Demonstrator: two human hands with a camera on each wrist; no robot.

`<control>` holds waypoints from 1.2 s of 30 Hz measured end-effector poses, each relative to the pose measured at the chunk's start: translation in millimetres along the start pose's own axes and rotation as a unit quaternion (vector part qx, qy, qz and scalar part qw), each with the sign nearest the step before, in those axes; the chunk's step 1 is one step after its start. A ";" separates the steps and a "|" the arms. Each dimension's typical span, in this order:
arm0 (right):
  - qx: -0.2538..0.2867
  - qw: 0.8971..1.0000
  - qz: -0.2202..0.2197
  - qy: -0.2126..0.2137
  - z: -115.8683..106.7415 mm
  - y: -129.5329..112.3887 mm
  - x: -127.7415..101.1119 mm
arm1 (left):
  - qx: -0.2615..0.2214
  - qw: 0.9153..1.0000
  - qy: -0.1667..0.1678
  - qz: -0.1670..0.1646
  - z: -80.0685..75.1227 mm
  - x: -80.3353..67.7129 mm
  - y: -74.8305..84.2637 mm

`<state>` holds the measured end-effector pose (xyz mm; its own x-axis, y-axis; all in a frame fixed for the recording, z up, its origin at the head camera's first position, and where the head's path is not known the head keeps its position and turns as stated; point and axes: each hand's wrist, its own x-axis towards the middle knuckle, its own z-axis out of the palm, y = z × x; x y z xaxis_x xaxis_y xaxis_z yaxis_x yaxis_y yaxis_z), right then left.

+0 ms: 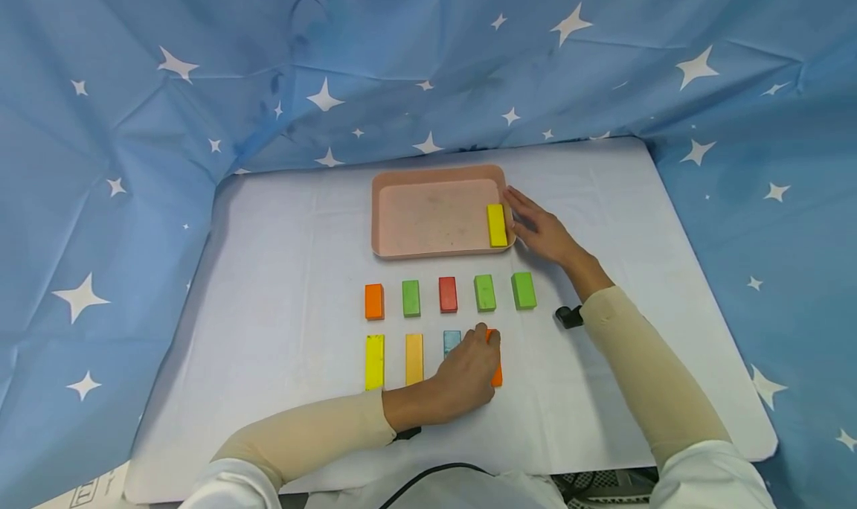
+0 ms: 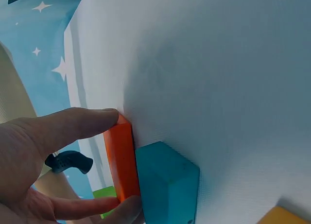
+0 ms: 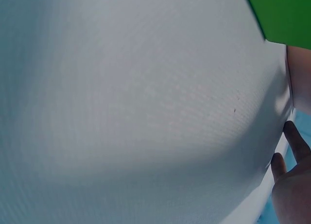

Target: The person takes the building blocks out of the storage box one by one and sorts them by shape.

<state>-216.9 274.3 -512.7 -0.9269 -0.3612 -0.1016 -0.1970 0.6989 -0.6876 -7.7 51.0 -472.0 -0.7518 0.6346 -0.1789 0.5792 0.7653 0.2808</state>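
My left hand (image 1: 462, 379) pinches an orange block (image 1: 497, 375) at the right end of the near row. In the left wrist view, the thumb is on one end of this orange block (image 2: 121, 161) and fingertips are at the other. Right beside it stands a blue block (image 1: 451, 341), partly covered by the hand in the head view. My right hand (image 1: 545, 230) rests at the right rim of a shallow pink tray (image 1: 435, 252), its fingers extended. Inside the tray, near that rim, lies a yellow block (image 1: 497, 225).
The far row has an orange block (image 1: 374, 302), a green block (image 1: 411, 298), a red block (image 1: 448, 295) and two more green blocks. Nearer are a bright yellow block (image 1: 375, 362) and a yellow-orange block (image 1: 414, 359). Blue star-patterned cloth (image 1: 375, 62) surrounds the white table (image 1: 268, 286).
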 end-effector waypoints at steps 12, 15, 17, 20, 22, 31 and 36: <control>0.001 1.000 -0.006 0.000 1.7 1.0 -0.3 | 0.041 0.999 -0.006 0.013 -1.5 0.3 -1.4; 0.003 1.000 -0.008 0.003 1.6 0.7 -0.4 | 0.028 0.999 -0.018 0.014 -10.3 1.8 -4.0; 0.004 1.000 -0.007 0.005 1.6 0.6 -0.3 | -0.003 1.000 -0.026 0.014 -19.5 4.6 -7.0; 0.005 1.000 -0.008 0.004 1.5 0.7 0.5 | -0.071 0.997 -0.040 0.008 -36.6 14.8 -15.4; 0.002 1.000 -0.008 0.004 1.1 0.9 1.0 | -0.131 0.990 -0.046 0.004 -49.6 26.6 -24.0; 0.010 1.000 -0.027 0.008 -2.0 3.8 0.5 | -0.276 0.959 0.019 0.065 -78.3 113.6 -89.1; 0.018 0.999 -0.028 0.007 0.2 4.2 0.2 | -0.244 0.967 0.047 0.057 -82.5 153.0 -116.7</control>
<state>-217.9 277.0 -515.8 -0.9190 -0.3907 -0.0525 -0.2372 0.6544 -0.7180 -216.3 49.9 -454.4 -0.7312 0.6810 -0.0402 0.4590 0.5347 0.7095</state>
